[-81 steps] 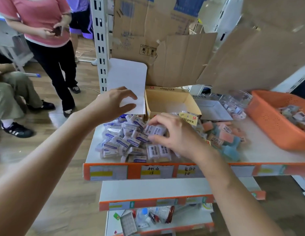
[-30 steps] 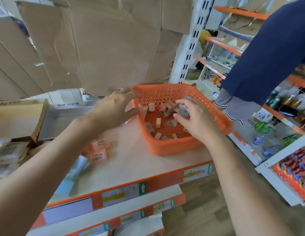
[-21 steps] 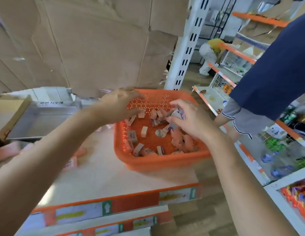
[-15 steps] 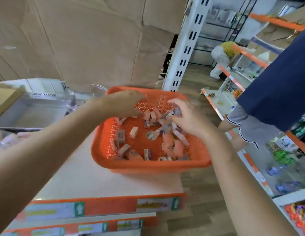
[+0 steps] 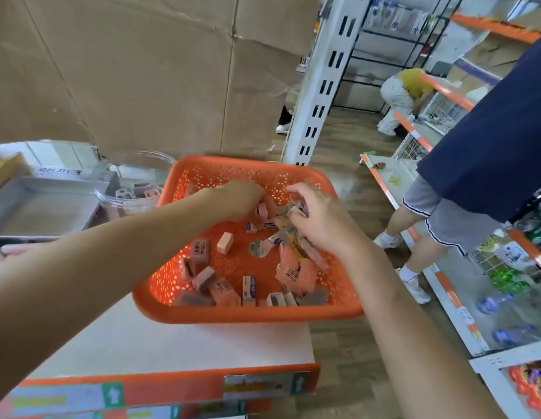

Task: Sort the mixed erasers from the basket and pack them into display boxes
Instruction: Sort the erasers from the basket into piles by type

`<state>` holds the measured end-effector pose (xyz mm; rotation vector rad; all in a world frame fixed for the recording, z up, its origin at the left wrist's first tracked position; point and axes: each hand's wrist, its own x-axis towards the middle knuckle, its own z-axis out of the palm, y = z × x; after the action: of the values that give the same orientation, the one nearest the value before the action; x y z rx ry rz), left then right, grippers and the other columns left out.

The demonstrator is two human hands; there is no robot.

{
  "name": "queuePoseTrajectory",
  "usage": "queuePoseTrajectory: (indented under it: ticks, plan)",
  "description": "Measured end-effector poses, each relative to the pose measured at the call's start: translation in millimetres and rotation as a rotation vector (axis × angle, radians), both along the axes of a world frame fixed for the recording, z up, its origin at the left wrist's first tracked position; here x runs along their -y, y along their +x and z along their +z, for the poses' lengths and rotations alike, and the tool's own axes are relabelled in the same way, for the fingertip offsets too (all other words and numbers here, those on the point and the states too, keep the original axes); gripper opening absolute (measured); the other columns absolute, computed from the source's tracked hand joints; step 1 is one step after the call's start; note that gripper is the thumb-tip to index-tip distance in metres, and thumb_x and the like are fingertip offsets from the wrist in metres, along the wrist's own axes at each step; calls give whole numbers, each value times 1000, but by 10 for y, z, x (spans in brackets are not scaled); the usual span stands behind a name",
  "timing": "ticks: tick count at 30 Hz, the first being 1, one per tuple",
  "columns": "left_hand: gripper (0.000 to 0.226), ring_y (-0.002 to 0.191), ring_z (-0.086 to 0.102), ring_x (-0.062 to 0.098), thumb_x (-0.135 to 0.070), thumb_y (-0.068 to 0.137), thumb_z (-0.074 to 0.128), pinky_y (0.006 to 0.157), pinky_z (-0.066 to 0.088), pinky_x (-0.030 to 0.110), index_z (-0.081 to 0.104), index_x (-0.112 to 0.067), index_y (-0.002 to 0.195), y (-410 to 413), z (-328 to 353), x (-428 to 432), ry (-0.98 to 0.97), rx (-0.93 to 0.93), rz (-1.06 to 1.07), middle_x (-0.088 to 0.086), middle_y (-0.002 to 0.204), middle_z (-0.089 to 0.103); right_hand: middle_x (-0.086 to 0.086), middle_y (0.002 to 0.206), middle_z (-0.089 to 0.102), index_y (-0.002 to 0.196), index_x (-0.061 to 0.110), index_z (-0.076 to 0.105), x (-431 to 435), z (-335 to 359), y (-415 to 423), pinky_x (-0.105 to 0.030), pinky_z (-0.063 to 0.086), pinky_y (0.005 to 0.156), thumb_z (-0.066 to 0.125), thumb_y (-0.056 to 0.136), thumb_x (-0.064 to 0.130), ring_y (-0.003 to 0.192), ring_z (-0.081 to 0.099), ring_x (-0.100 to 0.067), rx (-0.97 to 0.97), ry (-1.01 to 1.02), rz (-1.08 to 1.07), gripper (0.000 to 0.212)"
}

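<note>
The sorting looks well short of finished: the orange basket (image 5: 248, 311), at the centre of the frame on the white shelf (image 5: 172, 343), holds a good many loose erasers (image 5: 199, 251), pink and wrapped ones mixed, scattered over its floor and heaped toward its far right side. At the upper left the grey display box (image 5: 45, 207) shows a bare floor, and the clear tub (image 5: 136, 189) beside the basket holds only a few pink pieces, so most of the packing is still to do, I judge

Both hands are in the basket at the heap. The right hand (image 5: 319, 220) has its fingers curled round a small bunch of wrapped erasers. The left hand (image 5: 242, 198) lies knuckles-up over the pile with its fingertips hidden, so whether it grasps anything I cannot tell

Half a second earlier the left hand was at the far rim; it has since dropped into the heap beside the right, which has stayed there
</note>
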<state>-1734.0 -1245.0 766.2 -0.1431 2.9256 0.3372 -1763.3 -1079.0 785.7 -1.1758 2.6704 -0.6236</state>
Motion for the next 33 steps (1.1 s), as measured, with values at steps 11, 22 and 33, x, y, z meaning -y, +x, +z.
queuePoseTrajectory:
  ticks: [11, 22, 33]
  plan:
    - [39, 101, 56, 23, -30, 80, 70, 81, 44, 29, 60, -9, 112, 16, 118, 117, 14, -121, 41, 5, 113, 60, -1, 141, 45, 139, 16, 40, 25, -10, 5, -14, 33, 85, 50, 94, 13, 103, 48, -4, -38, 22, -1, 47]
    - [49, 106, 55, 22, -36, 77, 71, 85, 46, 31, 60, -15, 120, 352, 184, 401, 33, -241, 172, 5, 121, 58, -7, 136, 51, 135, 13, 47, 499, 49, -98, -33, 42, 100, 64, 86, 21, 120, 50, -23, -171, 410, 241, 52]
    - [22, 77, 43, 11, -33, 80, 68, 61, 29, 23, 50, -21, 78, 425, 106, 412, -9, -315, 134, -8, 77, 44, -3, 113, 63, 118, 17, 60, 709, -257, -291, -36, 45, 90, 68, 83, 30, 107, 56, -23, -425, 594, 434, 38]
